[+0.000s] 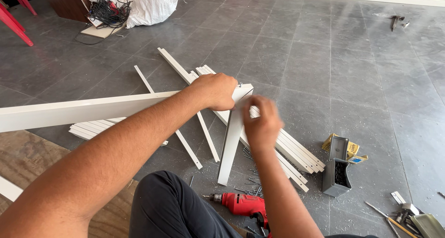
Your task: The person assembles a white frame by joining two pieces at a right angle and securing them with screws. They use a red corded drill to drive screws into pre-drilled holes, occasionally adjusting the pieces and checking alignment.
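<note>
Your long white flat board (83, 112) runs almost level across the view, its long axis going from the left edge, where it is cut off, to the corner joint at the middle. Your left hand (214, 91) is wrapped over that joint end, fingers closed on the board. From the same corner a shorter white flat board (232, 136) slopes down and slightly left, its lower end resting on the grey tiled floor (352, 80). Your right hand (262, 124) is pressed against the upper part of this shorter board just below the corner; it is blurred, so you cannot tell whether its fingers pinch anything or how tightly they close.

Beneath the boards lie loose thin white slats (296, 152), most pointing from upper left to lower right, partly hidden by your arms. A scatter of small metal screws (250, 177) sits on the floor just beside the shorter board's foot, with a red electric drill (243, 204) below them, its tip pointing left and its handle cut off by your arm.

Further right stands a grey plastic box (336, 175) with its hinged lid up, holding dark small fasteners too tiny to make out. A yellow cardboard packet (352, 151) lies just behind it. Hand tools (403, 217) at the lower right corner are cut off.
</note>
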### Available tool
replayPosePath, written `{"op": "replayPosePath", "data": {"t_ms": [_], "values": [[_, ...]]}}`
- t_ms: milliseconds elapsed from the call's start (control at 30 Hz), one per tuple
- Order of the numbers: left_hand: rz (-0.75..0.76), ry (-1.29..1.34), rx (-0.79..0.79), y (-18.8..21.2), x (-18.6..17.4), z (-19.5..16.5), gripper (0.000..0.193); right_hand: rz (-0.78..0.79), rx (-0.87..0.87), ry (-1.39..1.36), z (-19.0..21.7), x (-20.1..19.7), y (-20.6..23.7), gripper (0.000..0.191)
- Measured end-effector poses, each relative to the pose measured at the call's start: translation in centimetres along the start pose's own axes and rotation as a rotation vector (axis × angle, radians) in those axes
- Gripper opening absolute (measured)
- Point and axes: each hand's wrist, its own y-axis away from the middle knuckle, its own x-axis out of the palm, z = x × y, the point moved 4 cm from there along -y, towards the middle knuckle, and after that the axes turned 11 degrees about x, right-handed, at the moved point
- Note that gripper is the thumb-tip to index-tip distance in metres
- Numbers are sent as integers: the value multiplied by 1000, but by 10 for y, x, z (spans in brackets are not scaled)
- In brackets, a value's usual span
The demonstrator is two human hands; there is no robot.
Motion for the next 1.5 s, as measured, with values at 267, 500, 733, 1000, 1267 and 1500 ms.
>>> {"op": "replayPosePath", "data": {"t_ms": [267, 500, 733, 1000, 1267, 1500], "values": [[-41, 37, -17, 4, -1, 9, 43, 164, 278, -212, -10, 0, -3, 14], [-38, 24, -39, 2, 5, 4, 22, 207, 756, -249, 14, 16, 19, 20], [-58, 19, -14, -3, 6, 2, 11, 167, 909, -339, 15, 22, 24, 19], [-57, 21, -45, -3, 4, 8, 14, 199, 429, -368, 15, 25, 20, 12], [-52, 15, -59, -4, 7, 12, 17, 227, 684, -410, -4, 30, 24, 18], [-67, 25, -29, -3, 4, 7, 11, 196, 642, -325, 6, 32, 17, 13]]}}
